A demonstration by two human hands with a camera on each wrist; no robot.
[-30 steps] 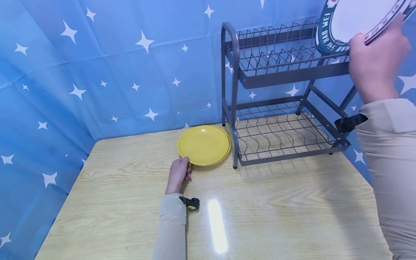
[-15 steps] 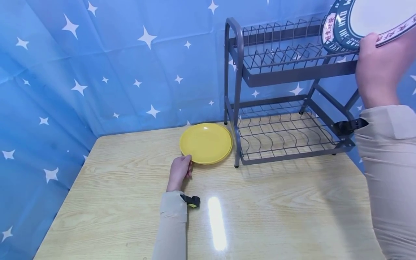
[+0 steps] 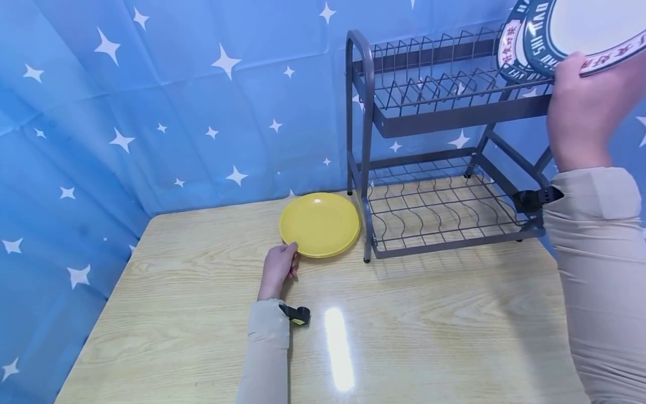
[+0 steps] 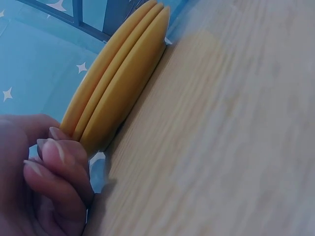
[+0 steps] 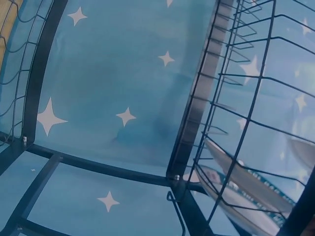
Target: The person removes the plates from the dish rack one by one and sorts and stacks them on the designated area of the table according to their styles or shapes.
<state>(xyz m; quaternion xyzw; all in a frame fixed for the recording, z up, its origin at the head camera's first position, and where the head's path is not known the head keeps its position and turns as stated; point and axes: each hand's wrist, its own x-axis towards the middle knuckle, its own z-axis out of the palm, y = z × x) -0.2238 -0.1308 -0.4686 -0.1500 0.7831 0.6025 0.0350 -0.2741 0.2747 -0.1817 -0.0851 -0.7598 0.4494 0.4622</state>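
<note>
A small stack of yellow plates [image 3: 319, 224] lies on the table just left of the rack. My left hand [image 3: 276, 269] pinches the stack's near-left edge. In the left wrist view, fingers [image 4: 59, 152] curl at the rims of the stacked yellow plates [image 4: 115, 81]. High at the right, my right hand [image 3: 585, 112] grips a white plate [image 3: 598, 25] with a green lettered rim, tilted at the upper tier. Another patterned plate [image 3: 510, 47] stands behind it, partly covered. Through the wires, the right wrist view shows the leaning plates [image 5: 246, 182]; the right hand is mostly hidden there.
A dark two-tier metal dish rack [image 3: 464, 118] stands at the back right, with wire dividers above and a wavy wire shelf [image 3: 439, 207] below. A blue star-patterned curtain [image 3: 176, 112] hangs behind and left of the wooden table [image 3: 202, 314].
The right hand's plate has turned and shifted slightly right at the upper tier, so more of the plate behind shows. My left hand stays at the yellow plates.
</note>
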